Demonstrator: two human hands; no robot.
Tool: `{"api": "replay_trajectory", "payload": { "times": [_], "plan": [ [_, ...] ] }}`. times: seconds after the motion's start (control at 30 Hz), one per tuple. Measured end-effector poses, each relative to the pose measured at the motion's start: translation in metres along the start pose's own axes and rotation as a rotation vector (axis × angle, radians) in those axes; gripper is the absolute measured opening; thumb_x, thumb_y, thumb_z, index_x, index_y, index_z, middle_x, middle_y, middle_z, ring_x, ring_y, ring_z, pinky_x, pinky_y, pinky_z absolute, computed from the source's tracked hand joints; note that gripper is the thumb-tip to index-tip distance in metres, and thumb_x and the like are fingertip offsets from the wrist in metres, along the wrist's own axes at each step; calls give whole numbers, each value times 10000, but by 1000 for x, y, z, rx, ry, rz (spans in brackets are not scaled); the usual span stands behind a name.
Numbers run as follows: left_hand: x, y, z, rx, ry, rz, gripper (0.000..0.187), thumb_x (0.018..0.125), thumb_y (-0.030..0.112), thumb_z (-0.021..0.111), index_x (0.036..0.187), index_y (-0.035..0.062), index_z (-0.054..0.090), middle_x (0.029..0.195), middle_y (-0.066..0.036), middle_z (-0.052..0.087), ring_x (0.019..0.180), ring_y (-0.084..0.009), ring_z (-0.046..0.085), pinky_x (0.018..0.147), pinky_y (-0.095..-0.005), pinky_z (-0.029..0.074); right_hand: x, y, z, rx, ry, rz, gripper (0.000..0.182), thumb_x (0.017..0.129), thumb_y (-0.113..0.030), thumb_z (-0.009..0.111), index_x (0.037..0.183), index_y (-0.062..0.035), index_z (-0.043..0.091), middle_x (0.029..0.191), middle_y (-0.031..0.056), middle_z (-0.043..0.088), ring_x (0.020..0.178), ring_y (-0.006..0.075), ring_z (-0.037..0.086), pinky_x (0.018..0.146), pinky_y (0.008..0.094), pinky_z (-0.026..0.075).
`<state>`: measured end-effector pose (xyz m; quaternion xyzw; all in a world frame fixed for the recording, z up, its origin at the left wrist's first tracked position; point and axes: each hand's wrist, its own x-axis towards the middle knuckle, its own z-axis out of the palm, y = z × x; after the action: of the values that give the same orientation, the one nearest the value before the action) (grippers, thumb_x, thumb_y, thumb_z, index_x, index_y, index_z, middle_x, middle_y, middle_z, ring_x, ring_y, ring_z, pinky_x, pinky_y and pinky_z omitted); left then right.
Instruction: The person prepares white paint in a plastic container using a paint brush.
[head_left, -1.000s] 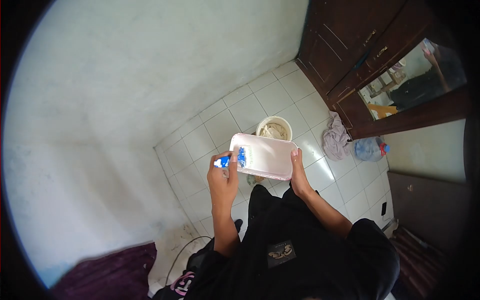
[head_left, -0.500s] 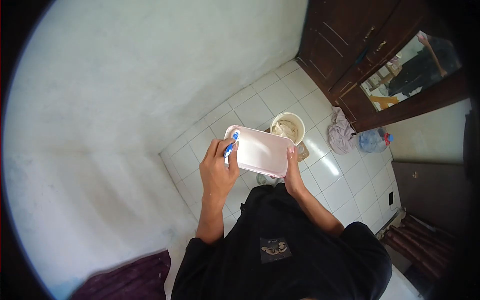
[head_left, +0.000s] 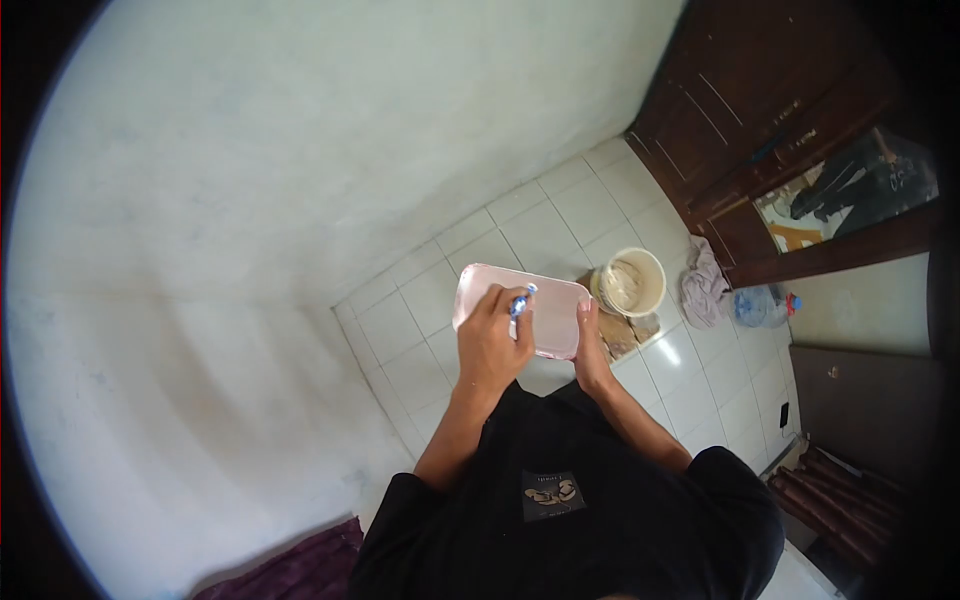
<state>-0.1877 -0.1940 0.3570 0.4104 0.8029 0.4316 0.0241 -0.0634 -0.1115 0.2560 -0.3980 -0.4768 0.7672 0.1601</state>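
My left hand [head_left: 495, 345] is closed around a slim blue-and-white tool [head_left: 519, 304], held like a pen over the middle of a shallow tray. Its tip points at the tray's inner face; its exact kind is hard to make out. The tray [head_left: 553, 338] is rectangular, pale pink, with rounded corners, and is held up in front of my body. My right hand [head_left: 590, 350] grips the tray's right end, thumb on the rim and the other fingers hidden beneath. My left hand covers part of the tray's lower left.
Beyond the tray a cream bucket [head_left: 603, 291] with pale contents stands on the tiled floor, brown flat pieces [head_left: 618, 335] beside it. Further right are a crumpled cloth [head_left: 704, 285], a plastic bottle [head_left: 760, 307] and a dark wooden wardrobe [head_left: 720, 110]. A bare wall [head_left: 250, 180] rises at left.
My left hand has moved with the blue-and-white tool from the tray's left end to its middle. The tray has tilted slightly. The view has shifted, so bucket and wardrobe appear further right.
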Motion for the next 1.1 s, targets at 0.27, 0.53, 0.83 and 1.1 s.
{"api": "replay_trajectory", "payload": {
  "times": [0.27,0.53,0.83,1.1],
  "plan": [
    [40,-53,-78,-98,24,-11,44,833,31,616,854,-8,619,791,-133,615,651,-316,623,572,-356,483,34,2,108,153,-108,-2,621,976,-550,320,1311,-28,314,1281,140,388,1260,219,335,1064,359,272],
    [69,-119,-115,-38,82,-82,82,820,41,615,882,-12,606,855,-133,620,699,-331,637,581,-357,508,80,6,157,94,-235,60,604,965,-591,293,1376,-148,267,1291,70,420,1163,176,475,844,353,490],
    [120,-157,-159,306,200,-47,139,790,11,605,925,45,607,814,-94,591,669,-288,614,558,-350,493,143,-30,201,-37,-307,47,620,989,-539,259,1309,-12,327,1270,141,377,1228,224,343,1058,356,263],
    [163,-188,-145,436,279,12,196,735,44,626,927,72,595,850,-59,572,712,-240,608,516,-347,472,202,-60,236,-56,-416,12,535,1010,-471,276,1309,-30,326,1263,144,386,1238,228,343,1067,363,253]
  ]
}}
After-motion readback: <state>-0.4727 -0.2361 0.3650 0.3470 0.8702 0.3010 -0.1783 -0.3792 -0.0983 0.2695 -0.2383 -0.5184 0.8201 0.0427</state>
